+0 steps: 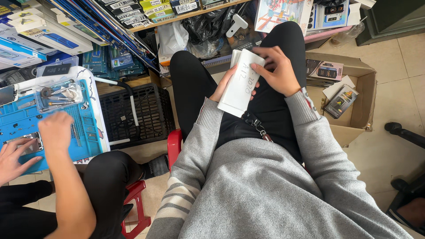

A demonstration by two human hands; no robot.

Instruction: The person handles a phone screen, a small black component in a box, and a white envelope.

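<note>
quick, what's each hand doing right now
Left hand: under the white flat box, holding it from below, fingers mostly hidden.
Right hand: closed on the box's top end, fingers curled over its edge.

We see a flat white box (241, 84), handwriting on its face, tilted upright over the lap, upper centre of frame.

White flat packet (241, 84) between left hand (222, 86) and right hand (276, 71), grey sweater (261, 186) with lighter cuff stripes, black trousers (195, 84) beneath, brown cardboard box (365, 95) right of the right hand, red stool (174, 146) below, blue work mat (84, 141) far left.
</note>
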